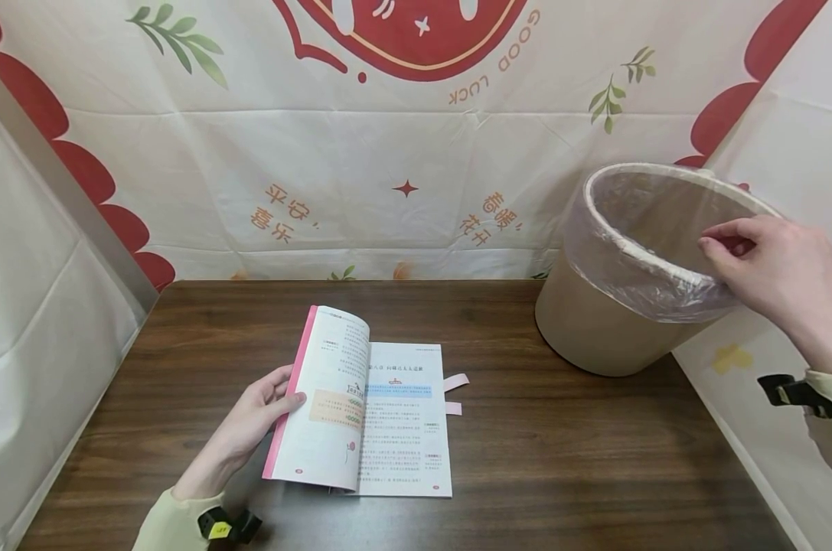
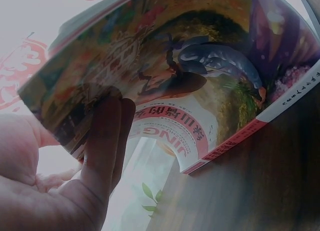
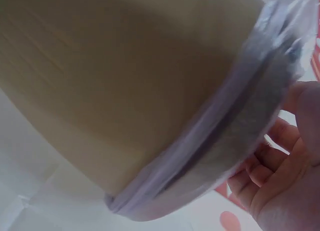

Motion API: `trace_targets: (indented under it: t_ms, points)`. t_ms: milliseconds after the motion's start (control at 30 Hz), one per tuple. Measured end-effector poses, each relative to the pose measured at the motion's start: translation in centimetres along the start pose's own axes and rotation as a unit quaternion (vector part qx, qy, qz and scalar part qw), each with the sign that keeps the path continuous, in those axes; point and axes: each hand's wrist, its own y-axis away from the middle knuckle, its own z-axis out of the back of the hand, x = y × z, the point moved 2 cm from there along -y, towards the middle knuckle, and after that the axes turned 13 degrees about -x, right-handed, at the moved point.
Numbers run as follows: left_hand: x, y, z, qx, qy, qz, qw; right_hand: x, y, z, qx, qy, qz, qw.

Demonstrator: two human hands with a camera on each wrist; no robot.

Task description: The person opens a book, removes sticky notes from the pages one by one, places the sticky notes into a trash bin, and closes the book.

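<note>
An open paperback book [image 1: 405,444] lies on the table, its left part raised and bent over. My left hand [image 1: 250,417] grips the outer edge of that raised part, thumb on the page and fingers behind the cover. The left wrist view shows the illustrated cover [image 2: 215,71] curving over those fingers. Over the near right rim of a beige waste bin [image 1: 595,321] hovers my right hand [image 1: 781,264], its fingers loosely bent. In the right wrist view nothing shows between those fingers [image 3: 280,136], beside the bin's lined rim.
A clear plastic liner [image 1: 663,295] folds over the bin's rim. Two pale pink strips [image 1: 455,382] stick out past the book's right edge. The dark wooden table [image 1: 546,459] ends against a printed cloth [image 1: 360,153] at the back. Each wrist wears a black strap.
</note>
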Motion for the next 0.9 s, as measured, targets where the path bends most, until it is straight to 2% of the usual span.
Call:
trace_targets:
  t_ms: [200, 367, 600, 767, 900]
  points:
    - [0.0, 0.0, 0.0, -0.001, -0.003, -0.002, 1.0, 1.9, 0.4, 0.8, -0.027, -0.016, 0.002, 1.0]
    - [0.0, 0.0, 0.0, -0.001, -0.002, -0.001, 1.0, 4.3, 1.0, 1.4, -0.061, -0.033, 0.047, 0.997]
    - [-0.1, 0.0, 0.0, -0.001, -0.003, 0.0, 1.0, 7.3, 2.0, 1.9, -0.102, -0.062, 0.105, 0.987]
    - [0.0, 0.0, 0.0, 0.0, -0.001, 0.0, 1.0, 8.9, 2.7, 1.7, -0.106, -0.071, 0.136, 0.982]
    - [0.0, 0.0, 0.0, -0.002, 0.0, 0.002, 1.0, 9.8, 3.3, 1.2, -0.092, -0.074, 0.139, 0.983]
